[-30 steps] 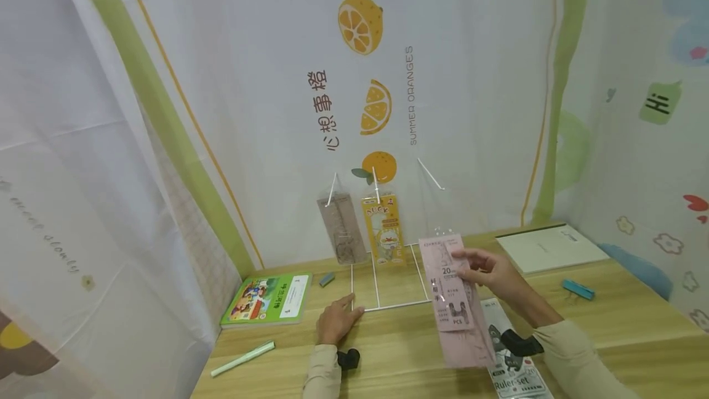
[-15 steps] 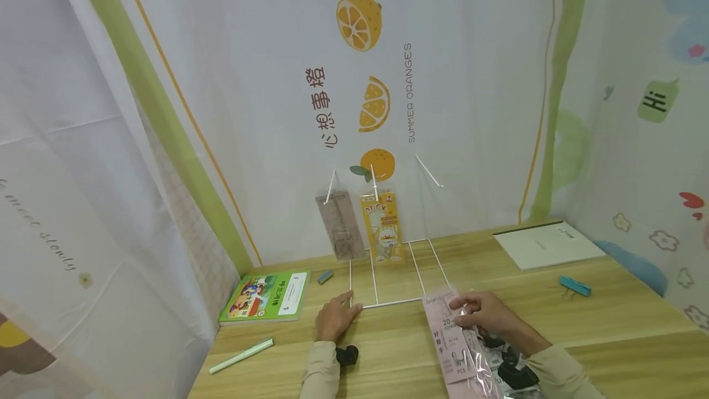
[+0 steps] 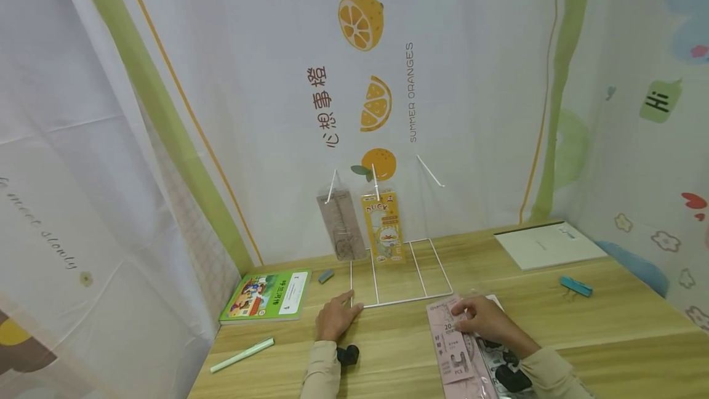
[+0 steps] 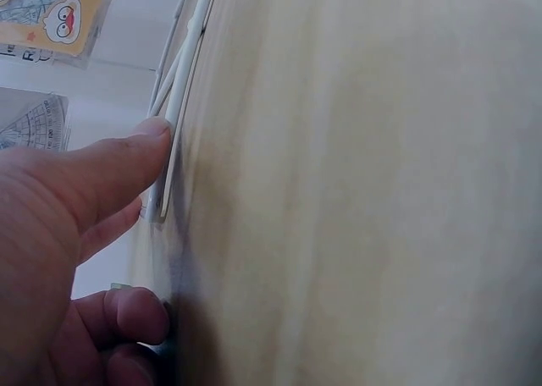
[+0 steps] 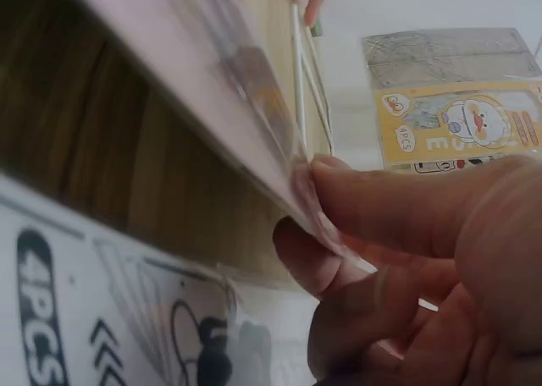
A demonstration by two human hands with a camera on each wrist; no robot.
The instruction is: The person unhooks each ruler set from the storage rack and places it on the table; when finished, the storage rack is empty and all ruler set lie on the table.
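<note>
My left hand (image 3: 334,319) holds the front left corner of a white wire display rack (image 3: 401,302), its thumb on the front wire (image 4: 176,107). In my right hand (image 3: 490,323) a pink flat package (image 3: 443,331) in clear film is pinched near its upper end, between thumb and fingers (image 5: 373,200). A black-and-white ruler set pack (image 3: 495,353) lies partly hidden beneath the package and hand. From the rack's left prong hangs a greyish clear pack (image 3: 342,233). A yellow duck ruler pack (image 3: 382,226) is on the middle prong. The right prong (image 3: 431,171) is bare.
At the left lie a green picture book (image 3: 266,297), a pale green pen (image 3: 242,356) and a small grey-blue block (image 3: 325,276). A cream notebook (image 3: 548,245) and a teal clip-like object (image 3: 576,286) are at the right. A printed curtain (image 3: 471,79) stands behind.
My right hand has come down and nearer to me with the pink package, from beside the rack to low over the ruler set pack. The left hand has stayed at the rack corner.
</note>
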